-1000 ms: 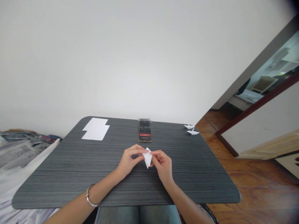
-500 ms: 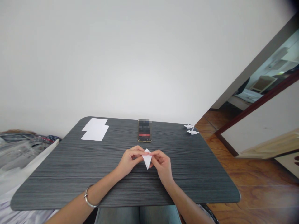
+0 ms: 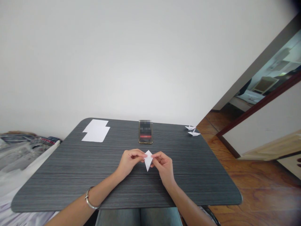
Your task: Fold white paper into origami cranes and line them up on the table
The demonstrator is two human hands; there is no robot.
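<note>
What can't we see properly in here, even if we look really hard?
All in the head view:
- Folded paper: its back faces away; fingertips of the left hand and right hand hide its side corners.
- Phone: blocky squares hide the screen's top; the writing below is too small.
- Paper birds: too small to see each fold.
- Pile: cut off by the left edge.

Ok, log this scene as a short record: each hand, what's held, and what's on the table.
Left hand: pinching the left corner of a folded white paper
Right hand: pinching its right corner
Paper shape: kite-like, long point toward the person
Table, far left: white sheets
Far middle: phone
Far right: two folded paper shapes
</note>
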